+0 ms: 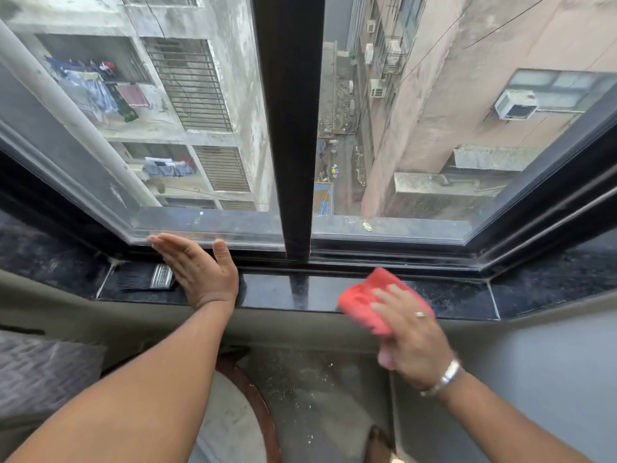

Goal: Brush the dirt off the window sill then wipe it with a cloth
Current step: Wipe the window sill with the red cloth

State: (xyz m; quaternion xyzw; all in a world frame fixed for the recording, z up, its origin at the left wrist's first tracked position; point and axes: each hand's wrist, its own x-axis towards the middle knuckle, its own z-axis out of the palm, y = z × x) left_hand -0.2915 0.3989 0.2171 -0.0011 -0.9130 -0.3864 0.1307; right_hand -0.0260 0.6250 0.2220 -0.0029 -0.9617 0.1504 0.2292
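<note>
A dark polished stone window sill (pixel 300 290) runs below the black window frame. My right hand (pixel 412 339) presses a red cloth (pixel 365 300) onto the sill's front edge, right of the middle. A flat paintbrush (pixel 148 279) with black bristles and a metal ferrule lies on the sill at the left. My left hand (pixel 197 267) stands flat and open against the window, fingers straight, just right of the brush and covering its handle end.
A black vertical window post (pixel 293 128) divides two glass panes. Angled sill sections (pixel 551 285) continue at both sides. Specks of dirt lie on the floor (pixel 300 389) below the sill. A patterned fabric (pixel 43 375) sits at the lower left.
</note>
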